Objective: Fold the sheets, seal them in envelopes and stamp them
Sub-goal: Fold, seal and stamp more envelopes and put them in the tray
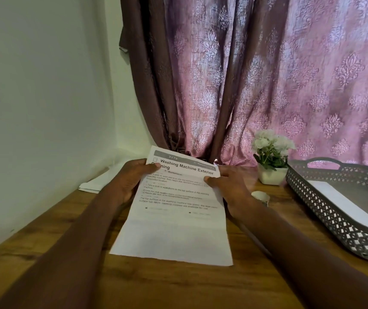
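Both grips, left hand (131, 181) and right hand (227, 184), pinch the sheet's (174, 221) far corners; bring them squarely onto the near edge before creasing on the counter (62, 230).

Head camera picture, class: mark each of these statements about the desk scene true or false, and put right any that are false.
1. Both hands hold the printed sheet near its top edge. True: the left hand and the right hand pinch it there.
2. The sheet is already folded in half. False: it hangs open at full length.
3. A potted plant with white flowers stands left of the grey tray. True.
4. The tray holds nothing. False: a white paper lies in it.
5. The curtain is plain blue. False: it is patterned pink-purple.
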Available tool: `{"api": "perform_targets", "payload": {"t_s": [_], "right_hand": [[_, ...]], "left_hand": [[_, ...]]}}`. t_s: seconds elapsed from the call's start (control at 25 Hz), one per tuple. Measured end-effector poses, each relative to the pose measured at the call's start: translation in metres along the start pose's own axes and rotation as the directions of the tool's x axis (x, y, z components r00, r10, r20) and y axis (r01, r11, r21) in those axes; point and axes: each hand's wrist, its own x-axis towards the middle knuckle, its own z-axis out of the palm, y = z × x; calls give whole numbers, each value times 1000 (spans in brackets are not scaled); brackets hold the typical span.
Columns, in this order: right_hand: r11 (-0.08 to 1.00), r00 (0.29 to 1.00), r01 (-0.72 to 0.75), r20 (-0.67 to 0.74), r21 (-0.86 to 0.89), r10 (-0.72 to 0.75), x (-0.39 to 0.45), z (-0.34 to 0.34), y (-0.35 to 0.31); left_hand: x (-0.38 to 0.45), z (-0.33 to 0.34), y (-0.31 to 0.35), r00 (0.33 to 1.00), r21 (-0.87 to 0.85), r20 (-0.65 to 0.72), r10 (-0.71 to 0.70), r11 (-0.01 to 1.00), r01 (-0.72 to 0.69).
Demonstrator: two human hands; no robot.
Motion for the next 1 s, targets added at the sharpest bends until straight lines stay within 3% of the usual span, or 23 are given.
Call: {"api": "perform_targets", "payload": {"t_s": [0.24, 0.4, 0.56, 0.72, 1.0], "right_hand": [[997, 999, -24, -31, 73, 27, 6, -1, 6], [999, 999, -35, -16, 15, 35, 13, 2, 8], [997, 998, -69, 9, 42, 69, 17, -2, 6], [987, 993, -109, -37, 122, 115, 15, -3, 4], [932, 988, -154, 27, 327, 154, 6, 0, -4]], "left_hand": [[-3, -11, -1, 993, 79, -115, 18, 997, -9], [-9, -25, -3, 997, 182, -77, 29, 983, -14], [-7, -27, -3, 998, 114, -59, 36, 993, -29], [-8, -16, -1, 988, 58, -151, 37, 998, -29], [-11, -8, 0, 987, -153, -152, -58, 988, 34]]}}
